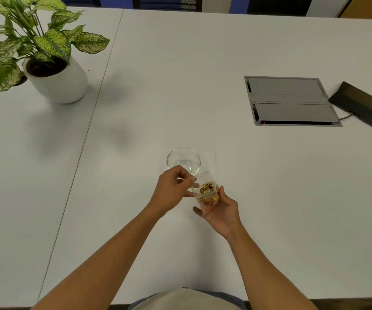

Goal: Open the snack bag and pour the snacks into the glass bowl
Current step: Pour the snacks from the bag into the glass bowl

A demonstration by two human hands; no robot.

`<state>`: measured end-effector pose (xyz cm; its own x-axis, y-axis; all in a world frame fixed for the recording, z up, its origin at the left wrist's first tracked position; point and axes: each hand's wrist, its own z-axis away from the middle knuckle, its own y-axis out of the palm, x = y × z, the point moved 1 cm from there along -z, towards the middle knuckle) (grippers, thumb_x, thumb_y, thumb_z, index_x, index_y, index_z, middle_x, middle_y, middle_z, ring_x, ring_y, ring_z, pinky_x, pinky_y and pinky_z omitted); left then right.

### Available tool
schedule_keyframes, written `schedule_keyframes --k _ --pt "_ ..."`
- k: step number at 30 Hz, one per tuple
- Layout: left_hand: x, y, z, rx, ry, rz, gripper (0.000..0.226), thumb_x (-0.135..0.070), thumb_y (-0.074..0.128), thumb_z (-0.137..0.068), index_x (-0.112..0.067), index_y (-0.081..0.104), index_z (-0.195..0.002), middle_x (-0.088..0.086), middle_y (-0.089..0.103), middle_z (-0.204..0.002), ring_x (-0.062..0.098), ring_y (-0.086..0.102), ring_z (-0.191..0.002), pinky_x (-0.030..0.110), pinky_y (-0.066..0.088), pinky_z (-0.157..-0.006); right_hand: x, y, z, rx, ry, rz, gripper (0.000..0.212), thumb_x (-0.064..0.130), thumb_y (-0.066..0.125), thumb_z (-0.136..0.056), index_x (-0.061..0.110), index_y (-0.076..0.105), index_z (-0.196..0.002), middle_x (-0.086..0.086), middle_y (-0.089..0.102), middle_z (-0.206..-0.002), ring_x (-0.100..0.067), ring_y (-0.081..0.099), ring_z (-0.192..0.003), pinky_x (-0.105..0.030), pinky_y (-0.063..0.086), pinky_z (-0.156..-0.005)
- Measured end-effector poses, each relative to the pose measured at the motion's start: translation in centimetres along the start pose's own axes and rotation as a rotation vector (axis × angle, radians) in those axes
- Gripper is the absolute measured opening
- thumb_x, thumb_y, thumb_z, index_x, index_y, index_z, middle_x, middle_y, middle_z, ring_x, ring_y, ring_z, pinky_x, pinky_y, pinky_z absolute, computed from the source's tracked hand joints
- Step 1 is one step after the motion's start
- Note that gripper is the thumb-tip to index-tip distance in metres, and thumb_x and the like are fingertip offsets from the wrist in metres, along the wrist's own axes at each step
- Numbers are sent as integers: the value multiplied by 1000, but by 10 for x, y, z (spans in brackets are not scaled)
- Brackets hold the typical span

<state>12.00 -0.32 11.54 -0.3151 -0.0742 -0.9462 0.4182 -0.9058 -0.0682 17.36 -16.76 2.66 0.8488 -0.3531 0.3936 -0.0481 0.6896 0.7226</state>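
**Both hands on the bag, just this side of the bowl**

The white table fills the view; a seam runs down its left part. At the far left stands a plant with speckled green leaves in a white pot, dark soil showing in the pot's mouth. On the right a grey hatch with two flaps is set flush into the tabletop, and just beside it lies a dark flat device with a cable leading toward the hatch.

Near the middle, the bowl sits upright on the table: clear glass, round, with nothing in it.

The bag is held above the table just in front of the bowl, slightly to its right, its top edge near the bowl's rim. It is a small clear plastic pouch, tilted with its top pointing away from the person. Inside are gold-wrapped snacks, with something orange at the bottom. Any writing on it is too small to read.

The right hand cups the bag's lower part from beneath, fingers curled around it. The left hand pinches the bag's upper left edge between thumb and fingertips. Whether the bag's top is open cannot be told.
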Motion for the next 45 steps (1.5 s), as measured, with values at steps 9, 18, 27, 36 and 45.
schedule_keyframes --k 9,18,27,36,45 --pt "28 -29 -48 -388 -169 -95 20 -26 68 -89 -11 66 -102 6 68 -108 27 69 -95 43 61 -81 18 5 -12 -51 -33 42 41 38 57 -91 11 60 -122 -20 69 -112 -35 72 -93 -43 60 -66" --pt "56 -29 -80 -326 -320 -21 55 -8 70 -88 -11 52 -140 18 61 -122 31 67 -100 35 59 -78 42 15 -25 -253 -157 376 30 42 61 -93 19 63 -112 -7 79 -98 -27 76 -87 -36 60 -61" --pt "62 -27 -76 -363 -319 -19 50 3 69 -83 -5 59 -132 23 65 -115 36 70 -96 38 62 -74 50 38 -35 -421 -344 718 25 37 76 -84 17 69 -97 -10 77 -92 -24 77 -78 -38 63 -57" --pt "69 -21 -58 -317 -319 -4 50 2 69 -84 -3 59 -133 23 65 -116 37 70 -97 38 62 -75 48 59 -35 -410 -500 1191 19 22 72 -88 24 66 -106 -12 71 -91 -32 71 -84 -36 64 -57" --pt "72 -20 -52 -295 -324 26 50 3 68 -85 -4 58 -134 26 68 -111 36 72 -96 38 61 -77 49 76 -26 -355 -533 1385 41 42 74 -83 26 61 -118 -2 67 -99 -29 69 -87 -49 62 -75"
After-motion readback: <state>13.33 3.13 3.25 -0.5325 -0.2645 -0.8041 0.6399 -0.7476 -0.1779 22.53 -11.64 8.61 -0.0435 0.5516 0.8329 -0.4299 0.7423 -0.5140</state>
